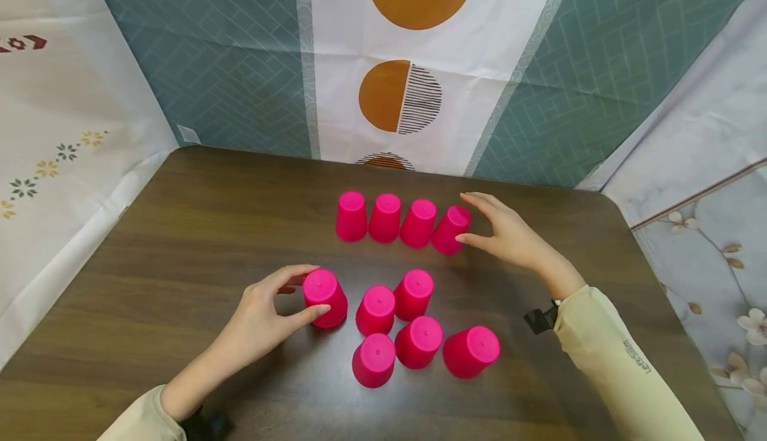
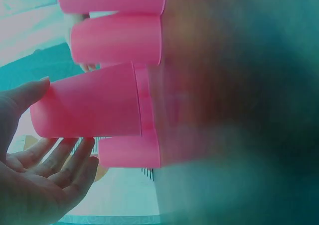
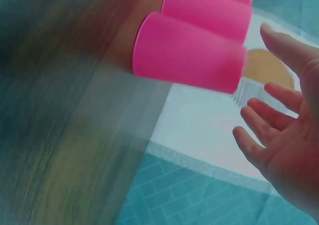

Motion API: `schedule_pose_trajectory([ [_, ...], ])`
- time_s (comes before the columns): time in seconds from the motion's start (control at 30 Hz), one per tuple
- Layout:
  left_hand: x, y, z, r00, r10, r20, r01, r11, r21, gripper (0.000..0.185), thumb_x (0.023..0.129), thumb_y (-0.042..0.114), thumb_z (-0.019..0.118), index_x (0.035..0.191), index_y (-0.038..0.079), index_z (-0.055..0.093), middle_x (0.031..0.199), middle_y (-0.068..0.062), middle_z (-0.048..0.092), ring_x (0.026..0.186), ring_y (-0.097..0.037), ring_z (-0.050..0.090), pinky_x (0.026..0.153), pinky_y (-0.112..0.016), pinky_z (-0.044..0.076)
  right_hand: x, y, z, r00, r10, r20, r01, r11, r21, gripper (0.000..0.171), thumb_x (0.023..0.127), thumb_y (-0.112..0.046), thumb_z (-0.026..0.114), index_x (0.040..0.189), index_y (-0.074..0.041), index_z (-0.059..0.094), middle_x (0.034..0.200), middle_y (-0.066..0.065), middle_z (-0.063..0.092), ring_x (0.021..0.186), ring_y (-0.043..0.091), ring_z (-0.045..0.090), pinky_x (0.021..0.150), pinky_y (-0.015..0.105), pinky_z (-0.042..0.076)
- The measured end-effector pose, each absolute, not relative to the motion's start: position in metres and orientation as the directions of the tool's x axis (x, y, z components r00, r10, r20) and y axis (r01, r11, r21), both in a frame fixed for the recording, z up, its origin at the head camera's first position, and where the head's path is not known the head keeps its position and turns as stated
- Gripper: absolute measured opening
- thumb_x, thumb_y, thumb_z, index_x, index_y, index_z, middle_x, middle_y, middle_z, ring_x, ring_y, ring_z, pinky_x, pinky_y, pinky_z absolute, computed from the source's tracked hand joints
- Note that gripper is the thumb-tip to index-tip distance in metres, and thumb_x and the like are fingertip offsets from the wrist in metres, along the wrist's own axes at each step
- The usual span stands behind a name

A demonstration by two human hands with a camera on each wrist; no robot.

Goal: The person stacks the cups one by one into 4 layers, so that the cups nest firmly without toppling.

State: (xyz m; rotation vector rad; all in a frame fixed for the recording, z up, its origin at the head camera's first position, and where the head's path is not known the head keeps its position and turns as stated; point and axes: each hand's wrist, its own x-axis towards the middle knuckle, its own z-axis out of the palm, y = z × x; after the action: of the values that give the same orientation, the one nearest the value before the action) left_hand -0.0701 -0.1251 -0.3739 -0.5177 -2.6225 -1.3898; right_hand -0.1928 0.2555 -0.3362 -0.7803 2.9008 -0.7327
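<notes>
Upside-down pink cups stand on the brown table. My left hand grips the leftmost front cup between thumb and fingers. In the left wrist view, that cup leans a little against the others; I cannot tell whether its rim touches the table. At the right end of the back row, my right hand is spread beside the last cup, fingers loosely bent. The right wrist view shows a gap between that hand and the cup.
Three more cups, including the leftmost, fill out the back row. Nearer me stands a loose group of several cups, among them a front one and one off to the right. Patterned cloth hangs behind the table.
</notes>
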Motion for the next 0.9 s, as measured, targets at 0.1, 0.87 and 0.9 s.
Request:
schedule_pose_trajectory([
  [0.1, -0.083, -0.127, -0.37, -0.933, 0.239, 0.27, 0.358, 0.513, 0.78, 0.055, 0.071, 0.023, 0.082, 0.12, 0.017, 0.058, 0.106, 0.011, 0.064, 0.096, -0.005, 0.06, 0.081, -0.039, 0.053, -0.179, 0.252, -0.331, -0.853, -0.501, 0.147, -0.508, 0.733, -0.451, 0.07, 0.08, -0.025, 0.074, 0.139, -0.006, 0.042, 0.141, 0.012, 0.04, 0.13, 0.03, 0.037, 0.102, 0.051, 0.036],
  [0.87, -0.179, -0.114, -0.338, -0.922, 0.134, 0.363, 0.383, 0.457, 0.803, 0.047, 0.075, 0.03, 0.078, 0.118, 0.017, 0.061, 0.102, 0.0, 0.068, 0.086, -0.015, 0.064, 0.077, -0.038, 0.051, -0.046, 0.265, -0.349, -0.774, -0.608, 0.178, -0.599, 0.61, -0.519, 0.068, 0.076, -0.034, 0.076, 0.136, -0.019, 0.048, 0.132, -0.005, 0.051, 0.119, 0.011, 0.05, 0.092, 0.022, 0.046],
  [0.9, -0.181, -0.112, -0.335, -0.922, 0.13, 0.365, 0.383, 0.449, 0.807, 0.048, 0.075, 0.03, 0.078, 0.118, 0.017, 0.061, 0.102, 0.0, 0.067, 0.086, -0.016, 0.064, 0.078, -0.04, 0.051, -0.043, 0.266, -0.352, -0.774, -0.608, 0.177, -0.597, 0.607, -0.524, 0.069, 0.075, -0.035, 0.076, 0.136, -0.02, 0.048, 0.132, -0.005, 0.051, 0.119, 0.012, 0.05, 0.092, 0.022, 0.046],
])
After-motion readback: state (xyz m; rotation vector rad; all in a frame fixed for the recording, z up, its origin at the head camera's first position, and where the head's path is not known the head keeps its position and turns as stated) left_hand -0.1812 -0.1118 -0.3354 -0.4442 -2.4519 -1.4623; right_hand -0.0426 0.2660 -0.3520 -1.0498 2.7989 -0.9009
